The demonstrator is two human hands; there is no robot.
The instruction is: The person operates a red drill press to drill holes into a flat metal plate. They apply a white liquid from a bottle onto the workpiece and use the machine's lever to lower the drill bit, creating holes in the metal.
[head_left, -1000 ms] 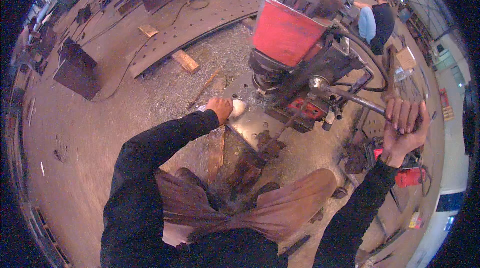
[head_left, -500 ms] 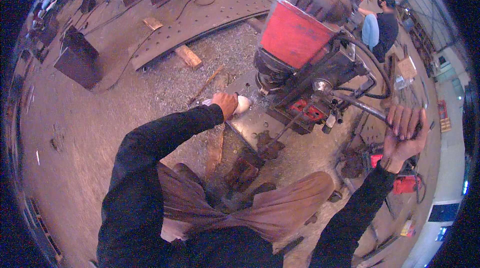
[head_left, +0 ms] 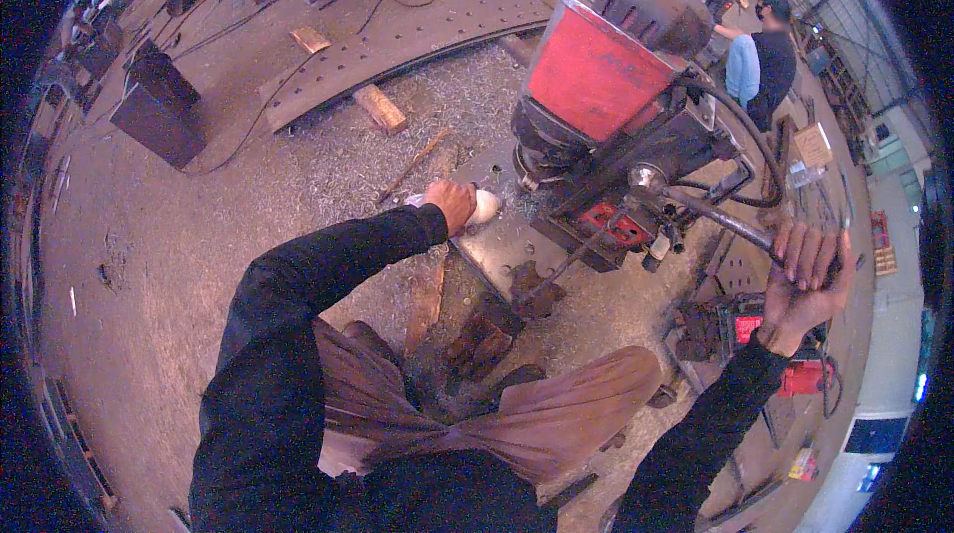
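Note:
A red and black magnetic drill [head_left: 601,66] stands on a grey steel plate [head_left: 487,260] in front of me. My right hand [head_left: 805,280] is closed round the outer end of its feed lever [head_left: 720,215], out to the right. Low over the plate, left of the drill's lower end, my left hand [head_left: 454,203] is closed on a white, rounded, bottle-like container [head_left: 484,207]. My fingers cover its middle, so its exact kind is unclear. A drilled hole [head_left: 497,169] shows in the plate beside the drill.
Metal shavings [head_left: 328,151] litter the floor. Beyond lie a long perforated steel plate [head_left: 397,56] and wood blocks [head_left: 380,109]. A black cable [head_left: 770,151] loops right of the drill. Another person [head_left: 765,61] sits at the far right. A red machine [head_left: 805,377] stands near my right forearm.
The whole picture has shifted slightly down and to the right. Both hands keep their holds, with no clear movement of lever or container.

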